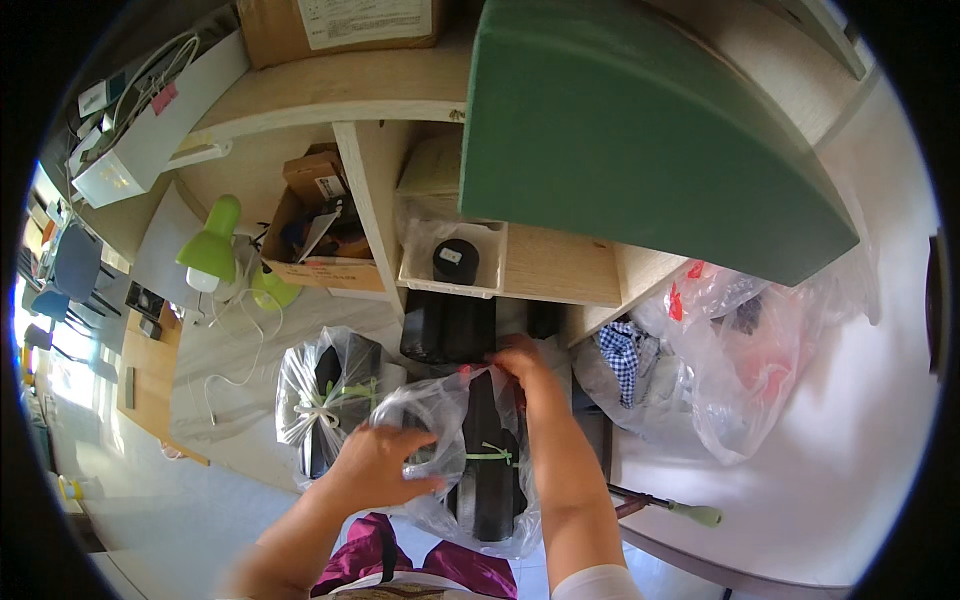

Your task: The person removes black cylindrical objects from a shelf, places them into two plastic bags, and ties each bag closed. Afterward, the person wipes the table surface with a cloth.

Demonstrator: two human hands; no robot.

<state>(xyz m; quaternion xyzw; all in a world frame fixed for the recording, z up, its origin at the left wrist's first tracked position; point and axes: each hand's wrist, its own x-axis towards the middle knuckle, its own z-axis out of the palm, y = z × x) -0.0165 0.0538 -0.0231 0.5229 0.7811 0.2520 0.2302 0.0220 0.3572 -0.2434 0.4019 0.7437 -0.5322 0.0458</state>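
A clear plastic bag (425,398) lies in front of me with long black bundles (492,505) in it, bound by a light green tie (489,455). My left hand (375,465) is at the bag's left side, thumb and fingers apart. At the far end of the bag, my right hand (517,357) has its fingers curled at the rim, partly hidden. Beyond it lies a black wrapped bundle (448,327). To the left stands a second clear bag (298,385), knotted, with dark contents and a green tie.
Above are wooden shelves (560,268) with a white basket (405,272) and an opened cardboard box (330,273). A large green panel (640,140) overhangs the right side. A green lamp (210,243) stands left; stuffed plastic bags (745,350) and a green-handled tool (697,514) lie right.
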